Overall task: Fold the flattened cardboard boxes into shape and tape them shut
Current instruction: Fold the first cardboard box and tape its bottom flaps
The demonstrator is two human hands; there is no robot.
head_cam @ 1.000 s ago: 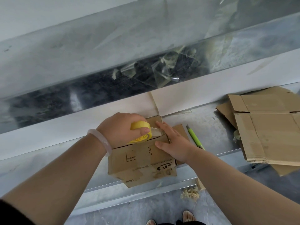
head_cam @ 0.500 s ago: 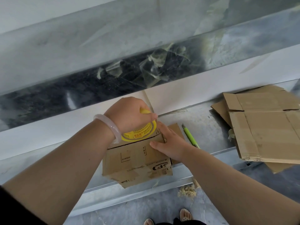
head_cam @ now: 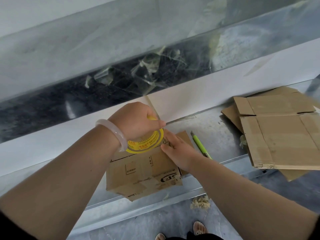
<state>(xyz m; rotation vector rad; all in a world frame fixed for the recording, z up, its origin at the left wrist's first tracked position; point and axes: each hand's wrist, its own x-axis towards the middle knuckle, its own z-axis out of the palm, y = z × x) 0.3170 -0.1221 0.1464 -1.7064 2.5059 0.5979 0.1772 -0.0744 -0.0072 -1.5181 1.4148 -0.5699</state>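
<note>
A small folded cardboard box (head_cam: 138, 172) with black print stands on the metal ledge (head_cam: 218, 135), its front overhanging the edge. My left hand (head_cam: 136, 122) grips a yellow tape roll (head_cam: 147, 142) at the box's far top edge. My right hand (head_cam: 176, 151) lies flat on the box's top right, fingers straight, pressing the cardboard down. The far side of the box is hidden behind both hands.
A green utility knife (head_cam: 201, 146) lies on the ledge just right of the box. A stack of flattened cardboard boxes (head_cam: 280, 135) sits at the right end, overhanging the edge. A white wall band runs behind. Shavings (head_cam: 200, 203) lie on the floor below.
My left hand has carried the tape roll from the box's top toward its far edge and tilted it so the printed side faces me. My right hand stays pressed on the box.
</note>
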